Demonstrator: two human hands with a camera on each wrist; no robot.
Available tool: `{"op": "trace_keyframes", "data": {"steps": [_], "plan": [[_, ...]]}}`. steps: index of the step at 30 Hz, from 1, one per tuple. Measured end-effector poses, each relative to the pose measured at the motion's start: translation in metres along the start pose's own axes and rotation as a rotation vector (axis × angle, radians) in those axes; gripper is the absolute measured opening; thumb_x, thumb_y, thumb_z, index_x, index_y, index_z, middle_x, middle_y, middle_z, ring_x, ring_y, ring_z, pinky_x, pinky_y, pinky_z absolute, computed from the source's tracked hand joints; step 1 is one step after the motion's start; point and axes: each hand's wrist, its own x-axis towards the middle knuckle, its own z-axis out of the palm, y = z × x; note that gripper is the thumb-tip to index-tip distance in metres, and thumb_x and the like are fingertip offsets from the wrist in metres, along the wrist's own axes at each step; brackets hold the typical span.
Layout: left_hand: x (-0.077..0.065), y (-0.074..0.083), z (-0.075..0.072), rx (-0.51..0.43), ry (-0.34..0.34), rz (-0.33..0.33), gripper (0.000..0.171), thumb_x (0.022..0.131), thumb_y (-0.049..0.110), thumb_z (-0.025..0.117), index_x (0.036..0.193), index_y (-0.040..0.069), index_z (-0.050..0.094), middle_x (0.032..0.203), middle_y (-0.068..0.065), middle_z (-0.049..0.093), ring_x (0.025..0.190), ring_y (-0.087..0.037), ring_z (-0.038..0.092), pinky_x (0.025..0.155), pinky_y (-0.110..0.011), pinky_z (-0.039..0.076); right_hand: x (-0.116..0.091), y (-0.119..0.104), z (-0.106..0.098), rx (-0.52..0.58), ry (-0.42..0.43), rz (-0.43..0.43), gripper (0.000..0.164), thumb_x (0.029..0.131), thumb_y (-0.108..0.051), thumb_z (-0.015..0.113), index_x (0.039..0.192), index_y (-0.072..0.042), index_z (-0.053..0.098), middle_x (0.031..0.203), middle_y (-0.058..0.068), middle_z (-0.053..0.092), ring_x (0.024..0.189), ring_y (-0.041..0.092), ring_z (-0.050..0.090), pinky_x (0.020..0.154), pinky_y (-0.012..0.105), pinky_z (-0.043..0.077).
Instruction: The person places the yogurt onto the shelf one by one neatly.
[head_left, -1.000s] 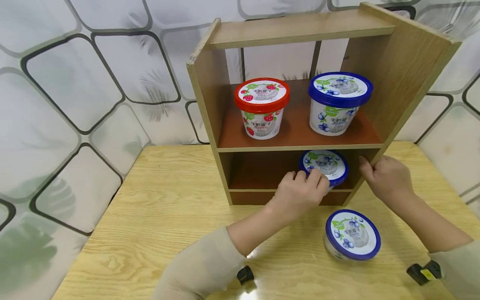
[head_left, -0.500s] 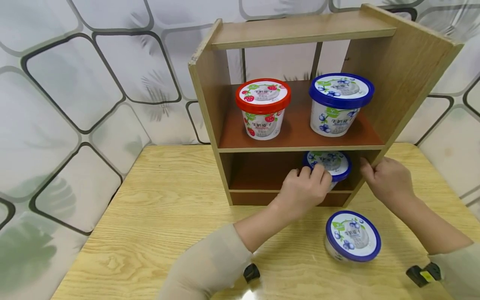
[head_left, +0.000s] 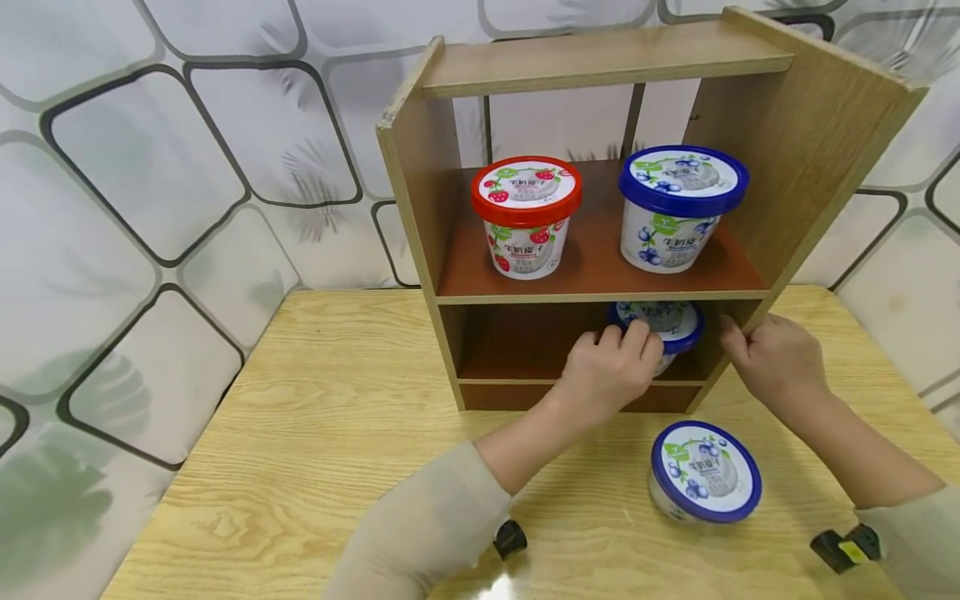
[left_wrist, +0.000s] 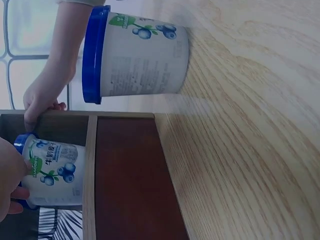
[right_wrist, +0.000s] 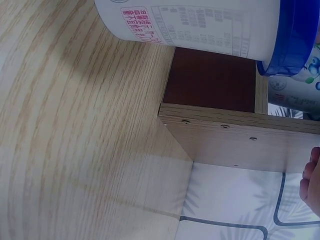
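Observation:
My left hand (head_left: pixel 611 367) reaches into the lower compartment of a small wooden shelf (head_left: pixel 817 158). Its curled fingers hold a white tub with a blue lid and blueberry print (head_left: pixel 678 325) by the lid's near left side. In the left wrist view that blueberry tub (left_wrist: pixel 55 172) stands upright inside, near the right panel. My right hand (head_left: pixel 780 358) grips the edge of the shelf's right side panel, thumb inside the compartment and fingers outside. A second blueberry tub (head_left: pixel 707 471) stands on the table in front of the shelf, between my forearms, touched by neither hand.
On the upper board stand a red-lidded strawberry tub (head_left: pixel 527 217) at left and another blueberry tub (head_left: pixel 682 208) at right. The board's front edge overhangs my left fingers. A low front strip (left_wrist: pixel 132 175) closes the shelf's base. The wood-grain table (head_left: pixel 322 417) spreads left.
My left hand has shifted slightly right and deeper, and the tub it holds has moved right and back under the upper board. My right hand has stayed on the side panel.

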Motion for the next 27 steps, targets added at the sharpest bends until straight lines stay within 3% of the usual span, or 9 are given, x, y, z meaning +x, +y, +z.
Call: {"op": "trace_keyframes", "data": {"steps": [7, 14, 21, 27], "plan": [[-0.005, 0.002, 0.009, -0.009, -0.001, 0.009, 0.024, 0.095, 0.018, 0.043, 0.08, 0.019, 0.061, 0.075, 0.005, 0.055, 0.049, -0.006, 0.046, 0.038, -0.016, 0.026, 0.0, 0.0, 0.0, 0.0, -0.004, 0.01, 0.046, 0.091, -0.033, 0.039, 0.052, -0.01, 0.035, 0.045, 0.006, 0.034, 0.041, 0.023, 0.031, 0.037, 0.032, 0.019], [-0.016, 0.0, 0.011, -0.034, -0.033, 0.01, 0.023, 0.096, 0.02, 0.045, 0.102, 0.017, 0.067, 0.094, 0.002, 0.065, 0.065, -0.009, 0.061, 0.045, -0.02, 0.042, -0.001, -0.001, 0.001, 0.001, 0.011, 0.005, 0.046, 0.09, -0.033, 0.039, 0.051, -0.01, 0.034, 0.045, 0.007, 0.034, 0.041, 0.024, 0.031, 0.036, 0.033, 0.02], [-0.009, -0.011, -0.01, -0.089, 0.053, 0.035, 0.025, 0.097, 0.017, 0.044, 0.095, 0.017, 0.069, 0.09, 0.003, 0.068, 0.064, -0.007, 0.062, 0.047, -0.017, 0.042, -0.001, -0.001, 0.001, -0.001, 0.016, -0.001, 0.045, 0.09, -0.033, 0.039, 0.052, -0.009, 0.035, 0.046, 0.006, 0.034, 0.041, 0.024, 0.03, 0.036, 0.033, 0.019], [-0.001, -0.014, -0.029, -0.122, 0.085, 0.063, 0.022, 0.097, 0.018, 0.048, 0.093, 0.017, 0.069, 0.089, 0.003, 0.067, 0.066, -0.006, 0.062, 0.05, -0.017, 0.045, -0.001, 0.0, 0.001, 0.002, 0.023, -0.012, 0.044, 0.09, -0.033, 0.039, 0.053, -0.009, 0.035, 0.046, 0.006, 0.033, 0.042, 0.024, 0.03, 0.036, 0.033, 0.019]]}}
